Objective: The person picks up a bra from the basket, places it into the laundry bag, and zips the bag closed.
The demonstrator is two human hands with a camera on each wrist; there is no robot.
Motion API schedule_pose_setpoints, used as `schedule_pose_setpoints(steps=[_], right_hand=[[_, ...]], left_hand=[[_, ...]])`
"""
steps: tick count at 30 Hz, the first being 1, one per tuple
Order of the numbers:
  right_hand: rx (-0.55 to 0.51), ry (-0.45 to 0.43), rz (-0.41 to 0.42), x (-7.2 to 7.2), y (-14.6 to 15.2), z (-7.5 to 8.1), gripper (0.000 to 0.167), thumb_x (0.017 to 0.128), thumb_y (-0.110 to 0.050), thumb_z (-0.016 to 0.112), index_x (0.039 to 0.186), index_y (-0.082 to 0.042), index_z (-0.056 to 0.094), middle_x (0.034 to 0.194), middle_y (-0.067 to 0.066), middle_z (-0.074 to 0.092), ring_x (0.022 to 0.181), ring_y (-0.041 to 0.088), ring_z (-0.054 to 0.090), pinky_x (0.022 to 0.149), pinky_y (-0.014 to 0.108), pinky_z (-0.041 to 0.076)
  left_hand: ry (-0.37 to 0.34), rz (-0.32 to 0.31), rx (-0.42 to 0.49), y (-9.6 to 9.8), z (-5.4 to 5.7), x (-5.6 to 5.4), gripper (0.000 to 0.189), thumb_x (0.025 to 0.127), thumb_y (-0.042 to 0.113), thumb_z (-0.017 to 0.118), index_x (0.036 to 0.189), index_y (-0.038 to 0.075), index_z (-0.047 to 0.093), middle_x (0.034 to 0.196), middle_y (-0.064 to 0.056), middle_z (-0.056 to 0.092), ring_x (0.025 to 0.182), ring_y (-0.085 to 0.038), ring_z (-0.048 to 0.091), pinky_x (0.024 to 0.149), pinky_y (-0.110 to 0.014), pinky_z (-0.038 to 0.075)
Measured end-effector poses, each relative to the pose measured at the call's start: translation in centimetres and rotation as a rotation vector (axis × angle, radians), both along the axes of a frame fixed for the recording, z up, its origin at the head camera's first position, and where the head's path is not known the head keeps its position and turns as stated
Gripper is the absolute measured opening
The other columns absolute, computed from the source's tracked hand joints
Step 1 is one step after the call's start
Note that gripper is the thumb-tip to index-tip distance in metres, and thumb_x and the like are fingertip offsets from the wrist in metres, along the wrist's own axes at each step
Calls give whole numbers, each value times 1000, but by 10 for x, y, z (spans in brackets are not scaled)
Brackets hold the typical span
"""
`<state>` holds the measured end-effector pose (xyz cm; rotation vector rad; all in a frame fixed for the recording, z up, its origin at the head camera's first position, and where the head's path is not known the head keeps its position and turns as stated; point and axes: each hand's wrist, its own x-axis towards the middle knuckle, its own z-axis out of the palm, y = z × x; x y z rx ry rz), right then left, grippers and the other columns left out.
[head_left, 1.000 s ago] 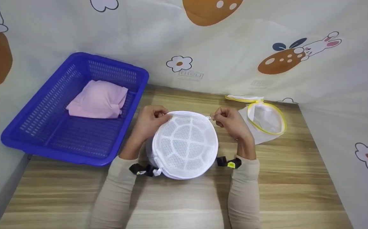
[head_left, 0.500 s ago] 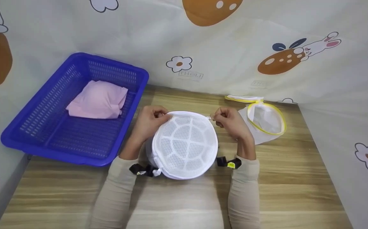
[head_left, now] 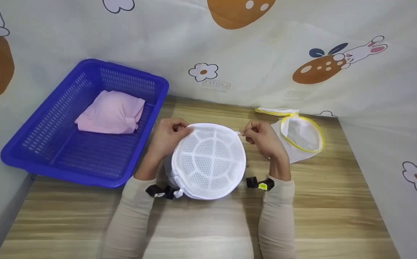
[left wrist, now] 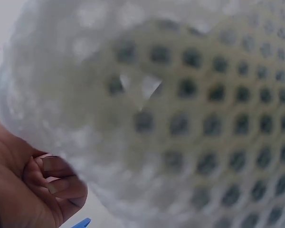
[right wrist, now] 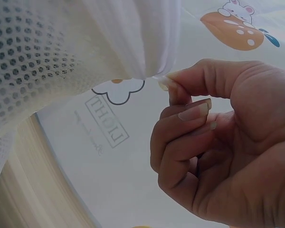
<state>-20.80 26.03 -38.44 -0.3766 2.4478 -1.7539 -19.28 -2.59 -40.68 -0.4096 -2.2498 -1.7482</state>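
Observation:
A round white mesh laundry bag stands on the table between both hands, its ribbed mesh top facing up. My left hand pinches the bag's rim at the upper left with thumb and forefinger. Out to the upper right, my right hand pinches a small zipper pull at the rim between thumb and forefinger. The right wrist view shows the other fingers curled in toward the palm. Blurred mesh fills most of the left wrist view and hides the left fingertips. Whatever the bag holds cannot be made out.
On the left stands a blue plastic basket with a folded pink cloth inside. Behind the right hand lies a smaller white mesh bag with a yellow zipper edge, its mouth spread. A patterned curtain borders the wooden table.
The mesh bag's top has shifted slightly up and away, and its near edge sits a little higher. Both hands keep their grips, with the left raised very slightly.

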Motion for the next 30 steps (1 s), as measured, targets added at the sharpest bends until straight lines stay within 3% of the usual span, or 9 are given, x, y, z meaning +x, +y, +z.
schedule_pose_setpoints(steps=[7, 23, 30], right_hand=[[-27, -7, 12, -1, 1, 1, 18, 86, 7, 54, 69, 2, 52, 61, 14, 40, 54, 17, 38, 51, 23, 32], [-23, -27, 3, 0, 8, 0, 19, 86, 6, 53, 69, 2, 50, 61, 5, 41, 54, 15, 37, 52, 25, 32], [-28, -33, 7, 0, 9, 1, 20, 88, 7, 53, 69, 2, 49, 62, 7, 40, 55, 18, 36, 52, 24, 32]], left_hand=[[-3, 16, 1, 0, 2, 0, 3, 78, 0, 71, 76, -3, 70, 57, 3, 49, 52, -8, 43, 49, -21, 33], [-26, 80, 77, -2, 0, 0, 5, 78, 3, 72, 77, -3, 72, 54, 3, 50, 48, -4, 41, 45, -19, 32], [-17, 96, 73, -1, 0, 0, 7, 78, 3, 72, 77, -3, 71, 54, 3, 49, 48, -7, 41, 45, -19, 31]])
